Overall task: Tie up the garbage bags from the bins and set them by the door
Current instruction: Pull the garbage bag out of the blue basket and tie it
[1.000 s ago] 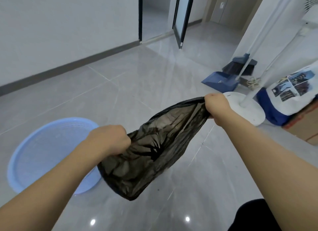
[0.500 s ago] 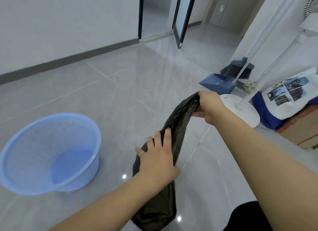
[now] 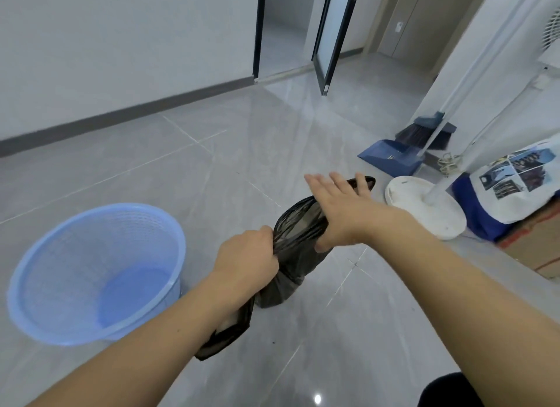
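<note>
Your left hand [image 3: 247, 256] clenches the gathered neck of the black garbage bag [image 3: 298, 243], held above the tiled floor [image 3: 212, 176] right of the blue bin [image 3: 91, 273], while your right hand [image 3: 342, 209] lies against its top, fingers straight, thumb seemingly hooked underneath.

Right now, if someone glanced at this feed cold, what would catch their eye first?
Centre frame, the black garbage bag held off the floor between both hands: the left hand grips its gathered neck, while the right hand lies over the top with fingers spread. At lower left stands a light blue mesh bin with no liner, and at right a blue dustpan with a broom.
</note>
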### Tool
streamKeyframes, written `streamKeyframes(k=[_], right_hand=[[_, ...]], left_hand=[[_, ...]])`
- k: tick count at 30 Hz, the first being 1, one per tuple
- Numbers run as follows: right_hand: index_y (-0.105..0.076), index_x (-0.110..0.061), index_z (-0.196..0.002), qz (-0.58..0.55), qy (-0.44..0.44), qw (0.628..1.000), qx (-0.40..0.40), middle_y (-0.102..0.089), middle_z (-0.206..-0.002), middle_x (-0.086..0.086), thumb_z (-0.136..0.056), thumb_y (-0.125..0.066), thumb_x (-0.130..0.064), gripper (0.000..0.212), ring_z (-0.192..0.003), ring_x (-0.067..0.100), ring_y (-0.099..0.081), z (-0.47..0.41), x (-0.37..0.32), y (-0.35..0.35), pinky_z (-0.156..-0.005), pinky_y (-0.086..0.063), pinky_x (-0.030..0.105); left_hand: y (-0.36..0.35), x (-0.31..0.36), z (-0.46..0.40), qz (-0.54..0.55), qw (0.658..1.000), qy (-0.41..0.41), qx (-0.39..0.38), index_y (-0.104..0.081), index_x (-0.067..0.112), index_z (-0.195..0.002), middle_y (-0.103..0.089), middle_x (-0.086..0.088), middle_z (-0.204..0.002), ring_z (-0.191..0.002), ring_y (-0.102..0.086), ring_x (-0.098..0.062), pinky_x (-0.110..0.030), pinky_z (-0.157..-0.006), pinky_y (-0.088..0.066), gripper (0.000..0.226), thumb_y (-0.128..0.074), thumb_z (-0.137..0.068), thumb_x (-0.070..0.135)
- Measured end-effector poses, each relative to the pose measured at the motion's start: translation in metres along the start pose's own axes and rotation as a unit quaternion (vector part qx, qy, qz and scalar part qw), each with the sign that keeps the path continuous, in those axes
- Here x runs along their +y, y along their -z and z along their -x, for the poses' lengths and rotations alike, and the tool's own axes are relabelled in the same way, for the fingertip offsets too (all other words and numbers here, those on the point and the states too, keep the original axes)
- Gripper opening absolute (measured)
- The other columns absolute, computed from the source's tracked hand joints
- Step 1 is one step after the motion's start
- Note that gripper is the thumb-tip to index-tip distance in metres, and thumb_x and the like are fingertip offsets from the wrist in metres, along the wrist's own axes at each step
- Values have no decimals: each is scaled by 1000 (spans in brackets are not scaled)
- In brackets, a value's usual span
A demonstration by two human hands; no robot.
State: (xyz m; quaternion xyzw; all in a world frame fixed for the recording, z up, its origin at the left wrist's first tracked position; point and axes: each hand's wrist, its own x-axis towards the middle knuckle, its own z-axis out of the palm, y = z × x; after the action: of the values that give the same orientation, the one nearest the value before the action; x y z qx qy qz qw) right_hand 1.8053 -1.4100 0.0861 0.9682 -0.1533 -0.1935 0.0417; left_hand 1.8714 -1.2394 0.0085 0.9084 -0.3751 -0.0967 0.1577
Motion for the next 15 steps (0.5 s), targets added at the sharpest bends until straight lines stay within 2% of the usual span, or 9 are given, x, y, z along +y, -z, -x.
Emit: streamKeyframes(k=[2,4,5,7,8,10,11,13,15], right_hand=[[8,-24,-154,65,28,997,18,-16,-161,4,-73,-70,-53,116,-150,26,2,-11,-4,-24,-113,14,60],[-22,-24,-151,102,83,990,59,-47,-143,4,-84,-61,-39,80,-145,25,-22,-19,-5,-39,-115,10,56],[-39,-24,-142,114,109,984,83,-59,-128,3,-86,-55,-28,58,-136,24,-37,-21,-6,-43,-117,4,52],[-56,-20,-119,117,120,982,88,-65,-105,2,-86,-45,-15,34,-111,26,-56,-25,-4,-47,-113,-26,44],[-55,-17,-112,86,103,988,81,-64,-102,4,-87,-43,-11,29,-101,28,-59,-24,-4,-47,-98,-41,42],[-50,-15,-109,30,67,994,78,-62,-100,7,-90,-40,-10,23,-91,30,-61,-24,-2,-45,-74,-47,40],[-49,-15,-109,23,53,996,71,-62,-101,8,-91,-39,-12,21,-89,31,-60,-23,-2,-44,-69,-45,38],[-50,-14,-107,19,27,999,24,-63,-104,9,-92,-39,-23,21,-87,30,-58,-17,-5,-48,-69,-41,35],[-58,-15,-96,1,-13,997,-82,-66,-96,2,-89,-41,-50,40,-81,23,-57,-9,-10,-65,-73,-42,34]], left_hand=[[-3,-5,6,7,999,-21,-30,-37,16,-84,-45,0,-74,-68,-47,-28,-33,-59,-36,11,-47,-86,20],[-8,-11,13,16,997,-28,-73,-37,16,-83,-45,1,-76,-71,-48,-26,-33,-60,-36,12,-49,-85,19],[-11,-15,16,18,995,-22,-95,-37,16,-83,-46,0,-78,-73,-49,-26,-33,-60,-36,12,-49,-83,17],[-17,-23,19,20,989,19,-146,-39,14,-86,-47,-1,-81,-76,-50,-25,-32,-61,-35,10,-49,-83,15],[-18,-28,20,21,983,50,-176,-41,12,-91,-50,-2,-86,-79,-49,-24,-31,-63,-36,9,-47,-86,14],[-19,-38,19,29,969,108,-219,-42,8,-104,-56,-11,-103,-84,-49,-26,-32,-71,-39,14,-42,-91,14],[-20,-43,18,36,966,128,-222,-41,7,-108,-57,-14,-107,-86,-49,-27,-33,-73,-40,16,-40,-93,12],[-21,-51,18,47,969,139,-199,-37,9,-105,-56,-11,-96,-84,-52,-27,-35,-72,-41,12,-37,-92,9],[-28,-54,26,35,973,133,-184,-37,12,-101,-57,-10,-93,-83,-53,-27,-36,-72,-42,10,-36,-90,12]])
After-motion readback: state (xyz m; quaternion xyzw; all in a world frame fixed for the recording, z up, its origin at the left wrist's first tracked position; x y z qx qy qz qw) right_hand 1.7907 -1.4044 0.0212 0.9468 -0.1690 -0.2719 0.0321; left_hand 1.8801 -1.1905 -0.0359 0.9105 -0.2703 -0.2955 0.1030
